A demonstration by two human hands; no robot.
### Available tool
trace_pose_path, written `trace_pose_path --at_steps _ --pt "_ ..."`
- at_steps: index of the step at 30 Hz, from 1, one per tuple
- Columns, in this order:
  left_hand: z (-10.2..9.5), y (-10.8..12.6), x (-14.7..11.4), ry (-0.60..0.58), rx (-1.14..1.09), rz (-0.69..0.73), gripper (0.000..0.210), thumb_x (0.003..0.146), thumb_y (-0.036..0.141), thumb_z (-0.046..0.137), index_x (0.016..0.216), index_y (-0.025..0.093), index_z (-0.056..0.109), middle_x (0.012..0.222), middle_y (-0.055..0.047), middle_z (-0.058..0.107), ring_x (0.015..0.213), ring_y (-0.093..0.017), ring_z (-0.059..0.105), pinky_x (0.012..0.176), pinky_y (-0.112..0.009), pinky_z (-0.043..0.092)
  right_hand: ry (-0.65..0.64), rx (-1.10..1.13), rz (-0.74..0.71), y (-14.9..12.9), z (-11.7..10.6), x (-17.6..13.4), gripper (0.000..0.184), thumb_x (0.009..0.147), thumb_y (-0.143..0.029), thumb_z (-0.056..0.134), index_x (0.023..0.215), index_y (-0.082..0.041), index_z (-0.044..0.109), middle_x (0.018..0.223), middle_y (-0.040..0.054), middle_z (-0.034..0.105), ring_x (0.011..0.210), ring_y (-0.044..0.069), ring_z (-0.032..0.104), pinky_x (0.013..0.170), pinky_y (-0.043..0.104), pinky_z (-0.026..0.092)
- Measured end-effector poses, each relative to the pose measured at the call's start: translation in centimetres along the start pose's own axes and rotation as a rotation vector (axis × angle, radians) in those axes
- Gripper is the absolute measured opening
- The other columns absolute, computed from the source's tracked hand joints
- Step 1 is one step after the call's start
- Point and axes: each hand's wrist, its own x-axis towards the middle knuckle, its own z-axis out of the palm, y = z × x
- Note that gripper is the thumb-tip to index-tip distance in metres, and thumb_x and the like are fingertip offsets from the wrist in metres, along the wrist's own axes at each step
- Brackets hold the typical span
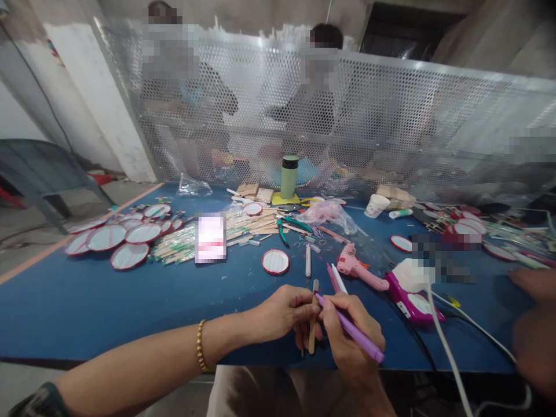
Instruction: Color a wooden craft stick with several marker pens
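Note:
Near the front edge of the blue table, my left hand pinches a flat wooden craft stick, held nearly upright. My right hand grips a purple marker pen, its tip at the upper part of the stick; whether it touches I cannot tell. Just beyond my hands lie a pink and a white pen side by side. A round white disc with a red rim rests past my left hand. The fingers under the stick are partly hidden.
Right of my hands are a pink glue gun, a purple power strip and white cables. Red-rimmed discs pile up at left. A phone, pliers and a green bottle stand further back, before a perforated metal screen.

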Motion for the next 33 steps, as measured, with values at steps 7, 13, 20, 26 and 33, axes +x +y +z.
trace_pose_path --at_steps 7,13,20,26,33 --pt "0.01 -0.04 0.01 -0.004 0.017 0.000 0.063 0.072 0.079 0.060 0.078 0.016 0.053 0.061 0.001 0.062 0.045 -0.010 0.054 0.048 -0.024 0.047 -0.024 -0.026 -0.016 0.03 -0.06 0.12 0.016 0.093 -0.023 0.057 0.080 -0.019 0.066 0.063 -0.0011 0.068 0.047 0.010 0.062 0.047 0.018 0.049" --pt "0.01 0.01 -0.04 -0.010 0.018 0.003 0.065 0.070 0.080 0.061 0.080 0.016 0.054 0.064 0.000 0.063 0.045 -0.010 0.055 0.048 -0.025 0.047 0.030 -0.039 -0.033 -0.08 -0.04 0.25 0.016 0.092 -0.023 0.057 0.079 -0.019 0.066 0.064 -0.0010 0.068 0.049 0.010 0.063 0.049 0.019 0.050" --pt "0.07 0.10 -0.06 -0.001 0.021 -0.002 0.063 0.072 0.079 0.059 0.078 0.017 0.052 0.061 0.001 0.061 0.044 -0.010 0.054 0.048 -0.024 0.046 0.007 -0.036 -0.043 0.15 0.03 0.14 0.016 0.091 -0.023 0.057 0.079 -0.019 0.067 0.066 0.0003 0.070 0.050 0.011 0.065 0.050 0.020 0.052" --pt "-0.01 0.12 -0.05 -0.016 0.009 -0.004 0.062 0.073 0.078 0.061 0.079 0.017 0.053 0.063 0.001 0.062 0.045 -0.009 0.055 0.049 -0.024 0.047 0.030 -0.005 -0.030 -0.02 -0.07 -0.06 0.014 0.092 -0.020 0.057 0.079 -0.019 0.064 0.064 -0.0016 0.068 0.050 0.010 0.064 0.052 0.019 0.052" --pt "0.05 0.06 -0.05 -0.013 0.001 -0.005 0.061 0.073 0.077 0.062 0.078 0.017 0.052 0.063 0.001 0.063 0.042 -0.008 0.052 0.048 -0.024 0.046 0.007 -0.018 -0.026 0.02 -0.33 -0.13 0.014 0.092 -0.021 0.058 0.080 -0.020 0.065 0.065 -0.0020 0.068 0.051 0.009 0.064 0.052 0.018 0.050"
